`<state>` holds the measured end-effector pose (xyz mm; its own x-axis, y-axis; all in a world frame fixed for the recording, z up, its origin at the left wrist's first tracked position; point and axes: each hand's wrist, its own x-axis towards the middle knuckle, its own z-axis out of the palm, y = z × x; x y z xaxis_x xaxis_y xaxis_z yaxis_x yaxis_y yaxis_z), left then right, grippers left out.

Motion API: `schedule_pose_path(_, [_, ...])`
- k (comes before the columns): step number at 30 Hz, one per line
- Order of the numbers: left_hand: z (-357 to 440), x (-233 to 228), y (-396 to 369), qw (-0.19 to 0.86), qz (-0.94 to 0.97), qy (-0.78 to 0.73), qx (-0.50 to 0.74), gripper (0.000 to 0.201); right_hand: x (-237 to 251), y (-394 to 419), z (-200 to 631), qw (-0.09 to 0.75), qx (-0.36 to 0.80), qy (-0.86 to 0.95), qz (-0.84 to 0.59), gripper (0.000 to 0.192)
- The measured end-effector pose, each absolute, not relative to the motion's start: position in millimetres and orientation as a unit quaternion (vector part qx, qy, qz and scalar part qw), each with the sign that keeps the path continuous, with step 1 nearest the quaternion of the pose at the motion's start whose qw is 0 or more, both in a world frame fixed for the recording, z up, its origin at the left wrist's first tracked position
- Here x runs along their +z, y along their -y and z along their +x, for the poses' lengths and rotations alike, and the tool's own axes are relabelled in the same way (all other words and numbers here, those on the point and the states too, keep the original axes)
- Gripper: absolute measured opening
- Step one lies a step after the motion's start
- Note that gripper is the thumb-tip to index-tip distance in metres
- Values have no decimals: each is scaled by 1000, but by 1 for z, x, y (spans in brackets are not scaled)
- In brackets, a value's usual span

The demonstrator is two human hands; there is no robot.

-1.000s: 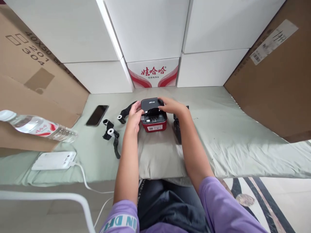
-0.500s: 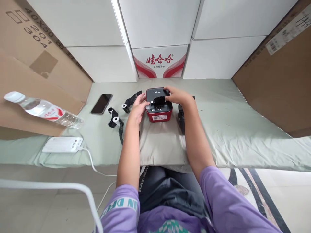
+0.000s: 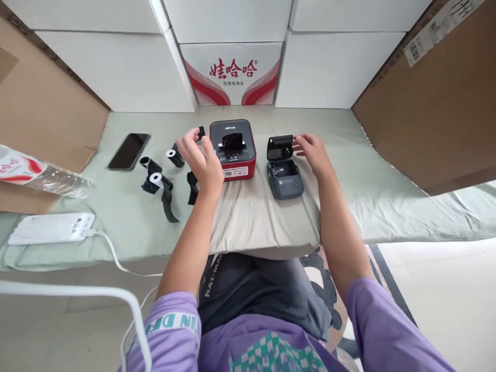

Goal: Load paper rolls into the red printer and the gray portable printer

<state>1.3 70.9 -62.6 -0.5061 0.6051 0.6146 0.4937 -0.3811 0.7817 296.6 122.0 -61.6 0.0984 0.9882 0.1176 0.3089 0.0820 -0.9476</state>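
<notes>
A red and black label printer (image 3: 237, 170) stands on the cloth-covered bench, a black strip (image 3: 232, 142) sticking up from its top slot. Just left of it, my left hand (image 3: 201, 163) is raised, fingers apart and bent, holding nothing. To the right lies a small dark grey portable printer (image 3: 285, 182) with its lid (image 3: 279, 148) swung up and its compartment exposed. My right hand (image 3: 312, 152) is at the lid's right edge, fingers loosely spread; whether they touch it I cannot tell. Several rolls of black-faced paper (image 3: 155, 179) lie left of my left hand, one partly unrolled.
A phone (image 3: 129, 151) lies at the back left. A water bottle (image 3: 42, 173) and a white power bank (image 3: 50, 228) with a cable are further left. White cartons (image 3: 232, 72) line the back; brown boxes (image 3: 434, 113) stand on both sides. A white tube (image 3: 70, 289) crosses the lower left.
Both hands have come off the red and black printer. My right hand has moved right to the portable printer's lid; my left has lifted away to the left. The view has shifted right.
</notes>
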Motion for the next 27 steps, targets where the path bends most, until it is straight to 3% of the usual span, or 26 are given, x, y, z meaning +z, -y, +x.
schedule_pose_path(3, [22, -66, -51, -11, 573, -477, 666, 31, -89, -120, 300, 480, 410, 528, -569, 46])
schedule_pose_path(6, [40, -78, -39, 90, 630, -457, 621, 39, -100, -123, 286, 490, 389, 539, -564, 57])
schedule_pose_path(9, [53, -90, -35, 188, 649, -469, 569, 33, -100, -122, 274, 491, 355, 558, -566, 64])
schedule_pose_path(11, [60, -95, -34, 201, 661, -469, 550, 26, -99, -120, 270, 499, 348, 556, -567, 66])
schedule_pose_path(15, [68, -100, -34, 150, 715, -446, 517, 16, -103, -120, 269, 522, 364, 524, -566, 71])
schedule_pose_path(27, [61, -99, -41, 61, 737, -449, 502, 30, -99, -117, 265, 541, 377, 504, -559, 70])
